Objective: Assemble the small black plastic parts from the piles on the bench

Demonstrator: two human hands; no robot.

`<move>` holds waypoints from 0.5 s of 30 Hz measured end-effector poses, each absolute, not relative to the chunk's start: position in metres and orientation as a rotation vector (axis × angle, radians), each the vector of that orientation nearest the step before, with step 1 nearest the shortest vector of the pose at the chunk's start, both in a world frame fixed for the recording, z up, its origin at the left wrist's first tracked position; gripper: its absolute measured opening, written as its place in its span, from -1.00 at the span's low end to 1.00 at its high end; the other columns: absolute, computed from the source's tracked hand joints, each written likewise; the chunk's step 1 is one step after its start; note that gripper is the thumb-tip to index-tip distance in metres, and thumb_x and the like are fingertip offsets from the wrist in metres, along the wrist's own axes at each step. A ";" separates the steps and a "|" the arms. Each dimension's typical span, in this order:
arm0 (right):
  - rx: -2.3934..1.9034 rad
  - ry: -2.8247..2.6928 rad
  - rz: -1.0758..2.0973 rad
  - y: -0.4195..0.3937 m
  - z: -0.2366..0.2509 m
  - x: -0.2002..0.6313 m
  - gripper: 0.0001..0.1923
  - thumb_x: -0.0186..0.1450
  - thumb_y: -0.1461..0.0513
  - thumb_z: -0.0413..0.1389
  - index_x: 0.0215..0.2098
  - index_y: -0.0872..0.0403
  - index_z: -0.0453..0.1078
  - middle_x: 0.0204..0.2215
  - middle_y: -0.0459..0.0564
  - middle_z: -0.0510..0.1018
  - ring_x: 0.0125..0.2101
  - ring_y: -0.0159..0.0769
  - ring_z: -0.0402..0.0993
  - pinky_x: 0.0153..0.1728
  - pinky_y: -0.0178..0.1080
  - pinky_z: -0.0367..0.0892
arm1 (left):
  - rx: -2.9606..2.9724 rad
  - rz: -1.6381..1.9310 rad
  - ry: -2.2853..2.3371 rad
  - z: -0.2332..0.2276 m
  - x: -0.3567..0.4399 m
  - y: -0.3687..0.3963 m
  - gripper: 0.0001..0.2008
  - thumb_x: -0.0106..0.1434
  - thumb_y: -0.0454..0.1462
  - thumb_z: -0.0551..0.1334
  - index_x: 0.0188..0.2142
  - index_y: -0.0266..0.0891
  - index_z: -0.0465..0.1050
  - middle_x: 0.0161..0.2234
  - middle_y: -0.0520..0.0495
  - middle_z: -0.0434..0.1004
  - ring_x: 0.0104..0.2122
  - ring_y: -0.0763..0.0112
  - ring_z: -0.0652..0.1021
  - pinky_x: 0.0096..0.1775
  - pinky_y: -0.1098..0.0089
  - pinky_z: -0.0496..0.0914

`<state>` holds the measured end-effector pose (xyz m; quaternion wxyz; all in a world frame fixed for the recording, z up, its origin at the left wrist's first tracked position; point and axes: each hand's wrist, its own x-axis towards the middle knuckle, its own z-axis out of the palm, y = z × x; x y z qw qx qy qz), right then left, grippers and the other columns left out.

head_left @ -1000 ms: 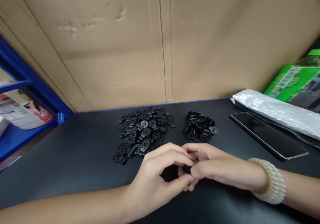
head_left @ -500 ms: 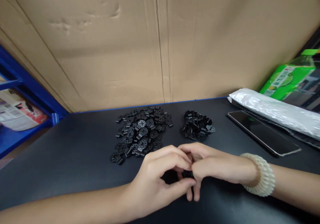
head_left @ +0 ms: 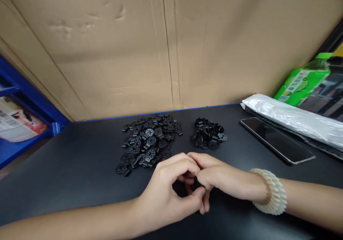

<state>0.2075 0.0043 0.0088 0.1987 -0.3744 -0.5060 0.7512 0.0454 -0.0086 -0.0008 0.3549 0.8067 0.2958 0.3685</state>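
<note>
My left hand (head_left: 171, 190) and my right hand (head_left: 214, 174) meet over the front of the black table. Between their fingertips is a small black plastic piece (head_left: 197, 184), mostly covered by the fingers. Both hands are closed on it. Beyond them, to the left, lies a large pile of black plastic clips (head_left: 150, 141) with round, perforated discs. A smaller pile of black disc-shaped parts (head_left: 209, 133) sits straight behind the right hand.
A phone (head_left: 276, 140) lies face up at the right, before a silvery plastic package (head_left: 292, 116). Behind that leans a green-labelled bottle (head_left: 302, 81). Cardboard (head_left: 120, 54) walls off the back. A blue shelf frame (head_left: 26, 90) stands at the left.
The right hand has turned slightly and closed in on the left hand around the black piece. The whole view has shifted a little, and the piles look unchanged.
</note>
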 end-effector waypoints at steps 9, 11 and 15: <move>-0.883 -1.445 2.133 0.005 0.005 0.210 -0.65 -0.17 0.40 -0.09 -0.36 0.08 0.14 -0.65 -0.23 0.39 -0.65 -0.47 0.39 -0.59 -0.42 0.36 | 1.973 1.037 0.802 -0.002 0.039 -0.010 -0.76 0.05 -0.57 0.16 -0.35 -0.26 0.41 -0.34 -0.02 0.43 -0.39 0.44 0.52 -0.42 0.50 0.51; -0.820 -1.420 2.153 0.006 0.007 0.214 -0.61 -0.17 0.42 -0.06 -0.32 0.09 0.17 -0.56 -0.20 0.41 -0.57 -0.47 0.39 -0.53 -0.40 0.40 | 1.918 1.084 0.774 -0.002 0.036 -0.009 -0.76 0.10 -0.56 0.15 -0.32 -0.24 0.41 -0.31 -0.03 0.43 -0.36 0.43 0.53 -0.39 0.49 0.52; -0.767 -1.444 2.113 0.009 0.012 0.222 -0.43 -0.14 0.44 -0.04 -0.12 0.06 0.22 -0.34 -0.13 0.40 -0.46 -0.43 0.40 -0.50 -0.35 0.43 | 1.805 1.198 0.689 0.001 0.030 -0.005 -0.78 0.23 -0.53 0.10 -0.34 -0.23 0.43 -0.30 -0.05 0.41 -0.30 0.40 0.54 -0.36 0.48 0.50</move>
